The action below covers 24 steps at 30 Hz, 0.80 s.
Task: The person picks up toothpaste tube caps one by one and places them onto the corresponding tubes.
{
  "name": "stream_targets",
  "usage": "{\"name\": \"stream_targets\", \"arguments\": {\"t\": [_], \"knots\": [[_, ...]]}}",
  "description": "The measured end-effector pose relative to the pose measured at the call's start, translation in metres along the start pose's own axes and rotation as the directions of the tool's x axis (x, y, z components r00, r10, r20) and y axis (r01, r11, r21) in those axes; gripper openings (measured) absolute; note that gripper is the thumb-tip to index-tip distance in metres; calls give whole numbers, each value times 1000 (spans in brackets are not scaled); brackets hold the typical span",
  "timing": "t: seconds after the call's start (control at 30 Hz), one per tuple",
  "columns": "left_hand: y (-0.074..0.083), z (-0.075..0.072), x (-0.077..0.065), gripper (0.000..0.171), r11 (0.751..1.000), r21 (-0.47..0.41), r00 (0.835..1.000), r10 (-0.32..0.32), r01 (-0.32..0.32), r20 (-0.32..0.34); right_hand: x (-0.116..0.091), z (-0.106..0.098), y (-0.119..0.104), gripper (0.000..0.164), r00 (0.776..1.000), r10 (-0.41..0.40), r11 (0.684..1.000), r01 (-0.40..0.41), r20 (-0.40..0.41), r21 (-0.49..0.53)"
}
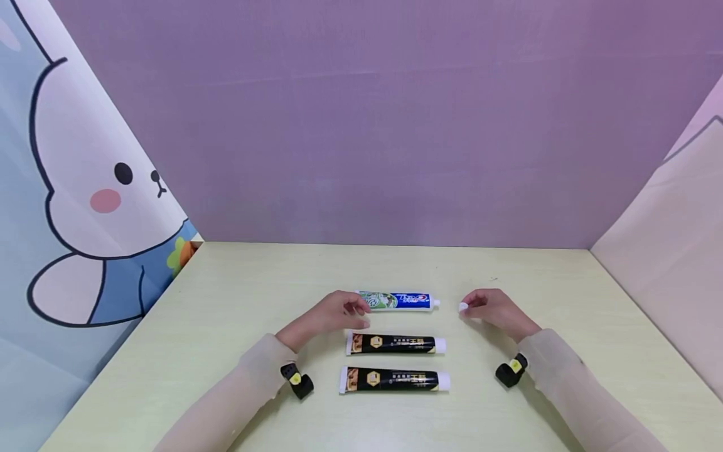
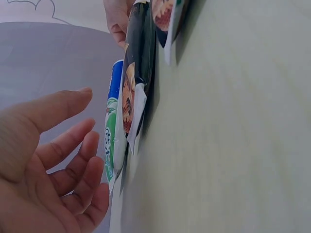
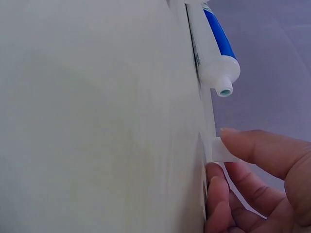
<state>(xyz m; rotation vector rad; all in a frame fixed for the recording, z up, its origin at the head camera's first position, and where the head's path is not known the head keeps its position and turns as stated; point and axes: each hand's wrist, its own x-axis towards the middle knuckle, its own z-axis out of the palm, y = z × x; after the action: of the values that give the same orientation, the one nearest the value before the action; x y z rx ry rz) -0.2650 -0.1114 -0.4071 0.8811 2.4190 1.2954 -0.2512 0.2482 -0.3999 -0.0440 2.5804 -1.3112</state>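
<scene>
Right hand [image 1: 497,311] pinches the white cap [image 3: 222,151]; left hand [image 1: 334,311] slack, gripping nothing, near the uncapped toothpaste tube [image 1: 400,301] towards the bench's [image 1: 254,276] far edge; advisable: steady the tube without squeezing, since the nozzle [image 3: 224,91] is exposed.

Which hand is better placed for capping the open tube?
Probably the right hand: it pinches the cap near the nozzle of the tube; the left hand is by its other end.
</scene>
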Motion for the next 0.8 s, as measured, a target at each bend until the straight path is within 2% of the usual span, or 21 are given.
{"name": "stream_targets", "arguments": {"t": [0.1,0.4,0.63,0.8], "knots": [[-1,-1,3,27,1000,9,1000,-11,11,-17,-2,-5,2,27,1000,-13,999,13,10,30],[-1,-6,12,25,993,-27,991,-113,111,-76,-9,-11,3,28,999,-12,999,10,37,45],[-6,-6,21,25,976,-30,964,-218,216,-150,-15,-12,4,29,998,-35,998,32,57,61],[-7,-7,22,37,972,-24,956,-235,235,-175,-21,-12,1,27,997,-51,996,47,62,71]]}}
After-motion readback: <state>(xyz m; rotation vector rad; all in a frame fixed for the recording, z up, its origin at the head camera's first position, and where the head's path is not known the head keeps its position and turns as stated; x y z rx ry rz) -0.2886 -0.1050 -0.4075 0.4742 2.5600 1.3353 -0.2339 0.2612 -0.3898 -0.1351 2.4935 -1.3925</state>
